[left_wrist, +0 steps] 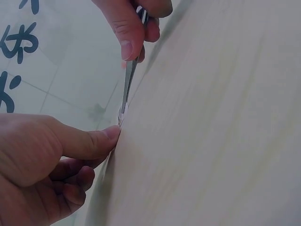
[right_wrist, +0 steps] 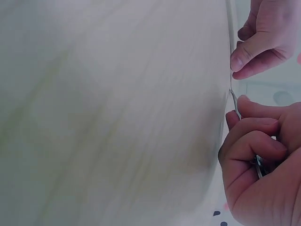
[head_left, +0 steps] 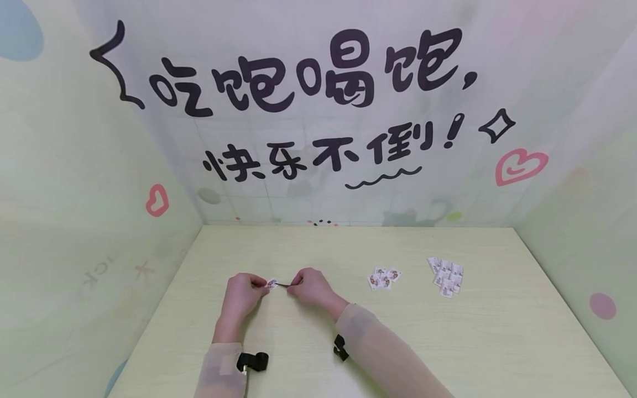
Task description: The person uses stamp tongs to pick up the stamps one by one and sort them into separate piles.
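My left hand [head_left: 242,296] pinches a small white printed paper square [head_left: 271,284] between thumb and forefinger, just above the table. In my right hand [head_left: 312,286] is a pair of slim metal tweezers [left_wrist: 129,80], gripped with thumb and fingers. Their tips meet the far edge of the paper square. From the left wrist view, the square is seen nearly edge-on and mostly hidden by the left thumb. The rear of the tweezers [right_wrist: 259,166] shows inside the curled right fingers in the right wrist view.
A loose group of small printed squares [head_left: 384,278] lies right of my hands. Farther right is an overlapping cluster of paler squares [head_left: 447,277]. The pale wooden table [head_left: 308,342] meets a printed cloth wall [head_left: 308,204] at its back edge.
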Demonstrator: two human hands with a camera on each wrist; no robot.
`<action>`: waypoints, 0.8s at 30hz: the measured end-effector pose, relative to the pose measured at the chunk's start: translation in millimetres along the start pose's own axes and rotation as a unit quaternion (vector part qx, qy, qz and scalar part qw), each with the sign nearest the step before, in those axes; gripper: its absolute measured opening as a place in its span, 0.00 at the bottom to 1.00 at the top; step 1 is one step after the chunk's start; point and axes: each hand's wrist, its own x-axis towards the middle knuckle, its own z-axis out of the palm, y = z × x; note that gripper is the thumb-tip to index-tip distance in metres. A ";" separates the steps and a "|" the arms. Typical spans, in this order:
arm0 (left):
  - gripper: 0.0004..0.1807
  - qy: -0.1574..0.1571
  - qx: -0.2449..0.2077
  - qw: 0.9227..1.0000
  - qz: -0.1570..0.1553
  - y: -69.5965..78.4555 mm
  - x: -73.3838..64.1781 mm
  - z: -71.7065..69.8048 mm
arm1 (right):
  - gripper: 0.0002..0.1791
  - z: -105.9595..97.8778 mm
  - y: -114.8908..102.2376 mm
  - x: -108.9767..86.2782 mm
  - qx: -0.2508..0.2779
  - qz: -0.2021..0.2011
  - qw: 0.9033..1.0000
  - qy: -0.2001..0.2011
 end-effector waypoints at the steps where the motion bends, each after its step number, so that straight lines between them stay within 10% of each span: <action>1: 0.04 -0.001 0.001 1.000 0.001 0.9 0.5 0.3 | 0.07 0.0 0.6 0.2 0.001 0.002 1.000 0.001; 14: 0.08 -0.015 -0.021 0.999 0.025 34.5 -2.6 3.8 | 0.06 -35.8 24.8 -29.3 0.018 -0.023 1.000 0.003; 24: 0.01 -0.087 -0.017 0.989 0.120 76.7 -28.1 54.5 | 0.05 -74.8 59.1 -84.5 0.034 -0.022 0.999 0.019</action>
